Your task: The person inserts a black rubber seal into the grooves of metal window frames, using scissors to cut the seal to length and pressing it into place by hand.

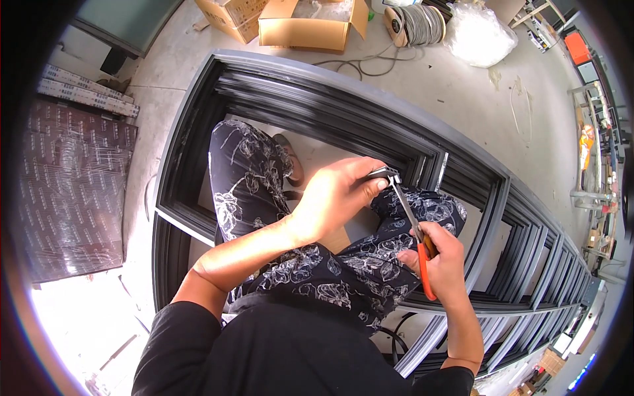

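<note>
My left hand (pixel 337 197) is closed on a short black piece (pixel 376 173), pinched between thumb and fingers. Its kind is too small to make out, and most of it is hidden by the hand. My right hand (pixel 441 254) wraps round the orange handles of a hand cutter (pixel 405 206). The cutter's metal end reaches up to the black piece and meets it by my left thumb. Both hands are above my patterned trousers, within an opening of a stack of dark grey metal frames (pixel 317 76).
The frames surround my legs, their crossbars running off to the right. Cardboard boxes (pixel 304 33), a cable reel (pixel 422 26) and a bundle of clear plastic (pixel 481 36) lie beyond. A wrapped brown stack (pixel 76 191) stands left; cluttered shelving (pixel 591 165) lines the right.
</note>
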A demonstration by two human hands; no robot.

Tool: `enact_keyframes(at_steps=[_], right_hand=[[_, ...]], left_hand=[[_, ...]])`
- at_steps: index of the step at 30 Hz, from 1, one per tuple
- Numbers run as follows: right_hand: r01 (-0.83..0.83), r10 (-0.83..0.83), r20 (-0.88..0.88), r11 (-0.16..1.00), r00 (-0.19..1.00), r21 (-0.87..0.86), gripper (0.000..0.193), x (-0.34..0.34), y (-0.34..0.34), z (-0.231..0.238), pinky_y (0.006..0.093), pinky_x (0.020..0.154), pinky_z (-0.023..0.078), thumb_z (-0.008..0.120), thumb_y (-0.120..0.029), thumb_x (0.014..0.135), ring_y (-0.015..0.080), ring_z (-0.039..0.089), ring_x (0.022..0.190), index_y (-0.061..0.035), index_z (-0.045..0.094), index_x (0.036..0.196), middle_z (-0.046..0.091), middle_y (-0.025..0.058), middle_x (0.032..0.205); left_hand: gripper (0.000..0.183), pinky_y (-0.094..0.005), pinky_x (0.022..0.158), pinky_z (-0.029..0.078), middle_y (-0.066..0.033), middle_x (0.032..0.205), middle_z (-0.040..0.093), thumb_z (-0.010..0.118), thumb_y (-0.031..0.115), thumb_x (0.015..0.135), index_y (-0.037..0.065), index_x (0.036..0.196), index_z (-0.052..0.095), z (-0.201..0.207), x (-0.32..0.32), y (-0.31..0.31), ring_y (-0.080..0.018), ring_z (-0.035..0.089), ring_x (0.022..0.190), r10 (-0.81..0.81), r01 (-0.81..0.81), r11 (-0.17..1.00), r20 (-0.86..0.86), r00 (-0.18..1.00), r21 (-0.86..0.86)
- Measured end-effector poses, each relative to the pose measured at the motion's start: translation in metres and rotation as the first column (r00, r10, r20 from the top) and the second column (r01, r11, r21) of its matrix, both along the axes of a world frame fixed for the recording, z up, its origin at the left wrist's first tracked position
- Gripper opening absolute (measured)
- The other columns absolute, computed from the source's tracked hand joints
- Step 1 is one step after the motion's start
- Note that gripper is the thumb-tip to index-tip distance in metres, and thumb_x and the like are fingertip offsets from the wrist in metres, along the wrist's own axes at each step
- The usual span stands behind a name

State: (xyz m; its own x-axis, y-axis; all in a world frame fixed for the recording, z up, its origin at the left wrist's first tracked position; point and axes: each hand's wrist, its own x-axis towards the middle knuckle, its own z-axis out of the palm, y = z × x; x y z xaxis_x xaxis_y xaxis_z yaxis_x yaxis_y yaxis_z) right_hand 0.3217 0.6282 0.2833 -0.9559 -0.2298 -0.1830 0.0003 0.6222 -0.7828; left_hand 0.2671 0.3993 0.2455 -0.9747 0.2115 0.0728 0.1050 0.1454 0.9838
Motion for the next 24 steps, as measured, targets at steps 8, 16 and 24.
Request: enact_keyframes(at_steps=[8, 16, 24], right_hand=[[-0.06, 0.06, -0.135, 0.998, 0.989, 0.004, 0.049, -0.001, 0.001, -0.011, 0.0266, 0.047, 0.037, 0.088, -0.035, 0.067, 0.0134, 0.044, 0.05, 0.0003, 0.063, 0.089, 0.049, 0.0049, 0.061], [-0.138, 0.139, -0.234, 0.99, 0.962, 0.021, 0.046, -0.001, 0.002, -0.027, 0.0283, 0.048, 0.041, 0.088, -0.033, 0.067, 0.0168, 0.049, 0.05, 0.0009, 0.062, 0.086, 0.05, 0.0065, 0.059], [0.303, -0.295, 0.079, 0.884, 0.952, -0.357, 0.035, 0.004, 0.002, -0.06, 0.0222, 0.063, 0.045, 0.079, -0.014, 0.081, 0.0071, 0.053, 0.069, -0.0028, 0.057, 0.107, 0.061, 0.0011, 0.08]], left_hand=[[0.016, -0.0227, 0.064, 0.045, -0.0002, 0.078, 0.059, 0.058, 0.015, 0.098, 0.002, 0.103, 0.064, -0.002, -0.005, -0.007, -0.0071, 0.052, 0.068, -0.194, 0.105, 0.95, 0.291, 0.937, 0.294], [0.022, -0.0214, 0.06, 0.042, 0.0007, 0.075, 0.059, 0.056, 0.022, 0.1, 0.002, 0.1, 0.064, 0.002, -0.01, -0.014, -0.0061, 0.051, 0.065, -0.402, 0.133, 0.82, 0.393, 0.827, 0.557], [0.023, -0.0239, 0.068, 0.046, -0.0024, 0.079, 0.06, 0.054, 0.022, 0.1, 0.001, 0.105, 0.06, 0.017, -0.033, -0.017, -0.0109, 0.056, 0.07, -0.19, -0.073, 0.776, 0.343, 0.92, 0.626]])
